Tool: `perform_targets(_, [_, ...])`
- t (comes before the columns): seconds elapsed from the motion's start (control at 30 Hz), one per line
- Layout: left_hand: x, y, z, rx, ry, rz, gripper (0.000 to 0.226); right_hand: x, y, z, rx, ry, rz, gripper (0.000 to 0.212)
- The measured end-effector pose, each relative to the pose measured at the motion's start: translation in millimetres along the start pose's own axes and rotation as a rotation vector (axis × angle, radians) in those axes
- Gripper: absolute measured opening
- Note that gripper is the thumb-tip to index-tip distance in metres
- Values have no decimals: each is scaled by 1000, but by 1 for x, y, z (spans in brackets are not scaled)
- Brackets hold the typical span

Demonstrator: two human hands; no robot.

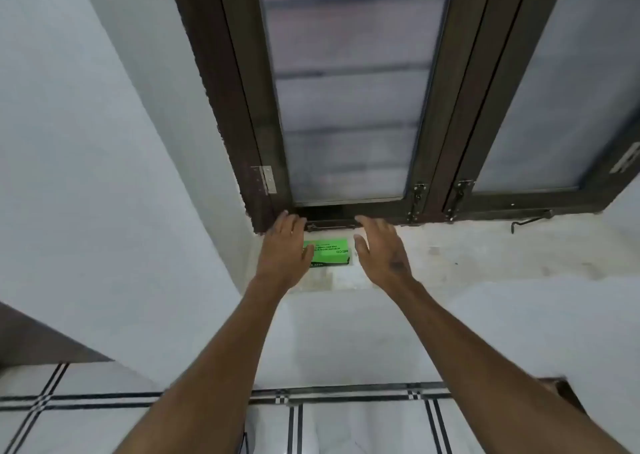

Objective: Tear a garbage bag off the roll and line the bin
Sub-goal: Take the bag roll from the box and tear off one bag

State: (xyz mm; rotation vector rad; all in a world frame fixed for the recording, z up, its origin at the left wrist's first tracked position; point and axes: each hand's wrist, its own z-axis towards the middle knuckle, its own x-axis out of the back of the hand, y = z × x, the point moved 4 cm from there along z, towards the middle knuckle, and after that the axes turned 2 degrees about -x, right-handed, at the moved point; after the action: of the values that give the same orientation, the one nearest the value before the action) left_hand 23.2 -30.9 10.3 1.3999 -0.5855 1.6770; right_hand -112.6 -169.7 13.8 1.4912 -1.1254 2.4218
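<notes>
A bright green pack of garbage bags with dark print lies on the white window sill, just below the window frame. My left hand reaches up at its left end, fingers spread, covering that end; whether it touches the pack I cannot tell. My right hand is open to the right of the pack, a small gap away, palm turned toward it. Neither hand holds anything. No bin is in view.
A dark brown window frame with frosted panes rises above the sill. A metal latch bar runs right behind the pack. A black hook hangs at the right. White walls stand left and below; striped tiles lie beneath.
</notes>
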Motion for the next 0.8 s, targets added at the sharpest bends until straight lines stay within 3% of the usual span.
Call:
perform_targets(0.23, [-75,-16,7,113,-276,-89,72,-62,55,36,-254,-195,358,36])
perform_targets(0.47, [-89,-6,-7,203,-57,-265,63,-85,80,41,-249,-413,588,41])
perform_targets(0.63, [-85,-9,-6,218,-100,-261,63,-79,84,45,-73,-422,459,40])
perform_targets(0.8, [-78,-4,-9,221,-101,-274,57,-75,92,55,-94,-214,376,14])
